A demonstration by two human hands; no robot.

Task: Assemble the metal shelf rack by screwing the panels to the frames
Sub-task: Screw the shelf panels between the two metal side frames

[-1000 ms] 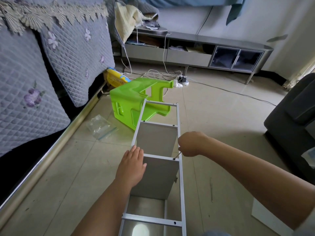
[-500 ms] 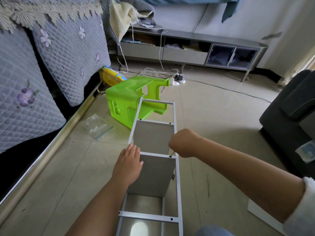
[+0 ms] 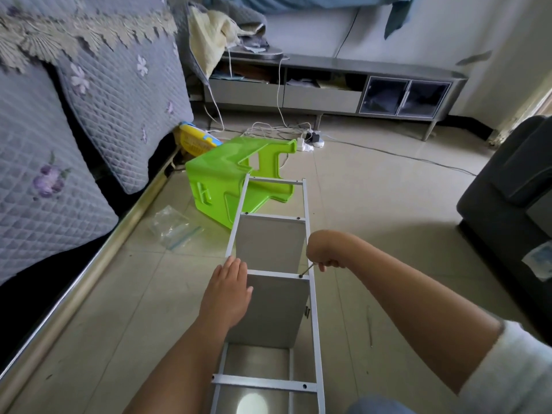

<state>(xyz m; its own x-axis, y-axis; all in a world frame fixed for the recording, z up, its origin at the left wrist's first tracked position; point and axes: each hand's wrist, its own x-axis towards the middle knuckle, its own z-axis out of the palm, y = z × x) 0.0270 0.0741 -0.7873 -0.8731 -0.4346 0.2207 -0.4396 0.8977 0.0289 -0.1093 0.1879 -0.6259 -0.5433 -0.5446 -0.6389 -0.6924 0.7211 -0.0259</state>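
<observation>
The white metal shelf rack frame (image 3: 305,210) lies on its side on the tiled floor, running away from me, with grey panels (image 3: 270,245) standing between its rails. My left hand (image 3: 227,294) rests flat with straight fingers on the left end of the middle panel (image 3: 274,312). My right hand (image 3: 324,249) grips a small metal tool (image 3: 307,269), its tip set on a screw (image 3: 300,276) at the right rail where the middle panel meets the frame.
A green plastic stool (image 3: 227,180) lies tipped against the rack's far end. A clear plastic bag (image 3: 173,227) lies on the floor to the left. A quilted sofa (image 3: 74,130) runs along the left, a dark armchair (image 3: 507,210) stands right, and cables (image 3: 286,130) lie by the TV cabinet (image 3: 328,94).
My right hand has turned over at the wrist, so the tool now shows below the fist, still at the same screw. My left hand stays on the panel.
</observation>
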